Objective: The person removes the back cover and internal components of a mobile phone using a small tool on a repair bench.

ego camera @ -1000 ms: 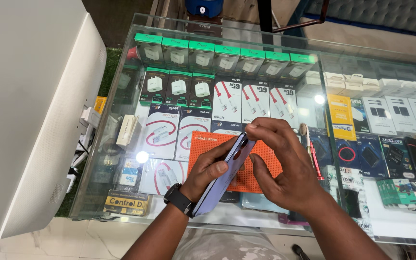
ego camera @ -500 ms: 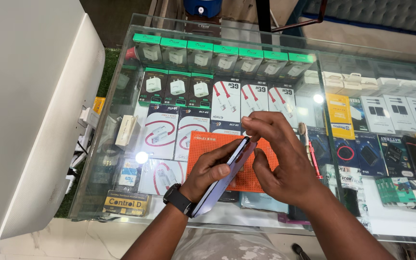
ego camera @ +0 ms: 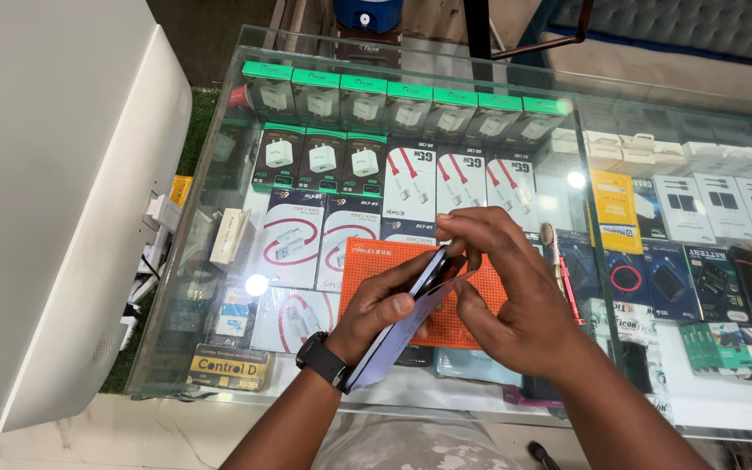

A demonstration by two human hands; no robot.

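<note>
The left hand (ego camera: pixel 385 306) clamped its grip around a lavender phone (ego camera: pixel 404 322), held edge-up over the orange mat (ego camera: pixel 376 261) on the glass desk (ego camera: pixel 219 200). At three o'clock, the right hand (ego camera: pixel 515 305) pinched the phone's top edge.

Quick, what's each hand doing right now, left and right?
Left hand: closed around the lower part of the phone, held on edge above the orange mat.
Right hand: fingertips pinching the phone's top end.

Bare-armed and sleeveless to the elbow, the person wears a black wristwatch (ego camera: pixel 324 359) on the left wrist, lower centre.
</note>
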